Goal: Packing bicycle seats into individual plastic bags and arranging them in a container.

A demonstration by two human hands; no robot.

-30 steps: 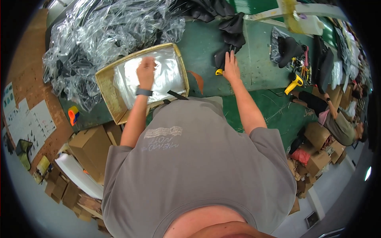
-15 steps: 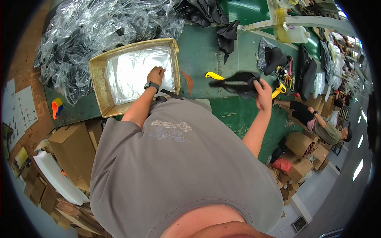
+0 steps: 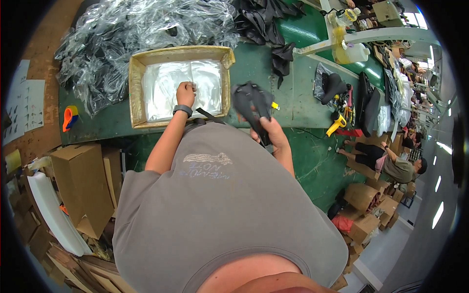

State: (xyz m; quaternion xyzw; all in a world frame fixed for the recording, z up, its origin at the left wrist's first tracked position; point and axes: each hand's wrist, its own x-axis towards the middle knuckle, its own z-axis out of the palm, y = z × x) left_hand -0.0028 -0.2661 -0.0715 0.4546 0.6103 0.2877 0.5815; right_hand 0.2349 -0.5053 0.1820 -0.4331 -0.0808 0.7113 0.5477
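My left hand, with a dark watch on the wrist, rests as a closed fist on the clear plastic bags lying inside an open cardboard box on the green table. My right hand is shut on a black fabric piece and lifts it above the table edge, just right of the box. A small yellow part shows beside the black piece.
Crumpled clear plastic bags pile up behind the box, next to black fabric pieces. An orange tape dispenser lies at the left. Yellow tools and bottles sit to the right. Cardboard boxes stand below. A seated person is at the right.
My right hand has drawn the black fabric piece back from the far right of the table toward my body. My left hand stays on the bags in the box.
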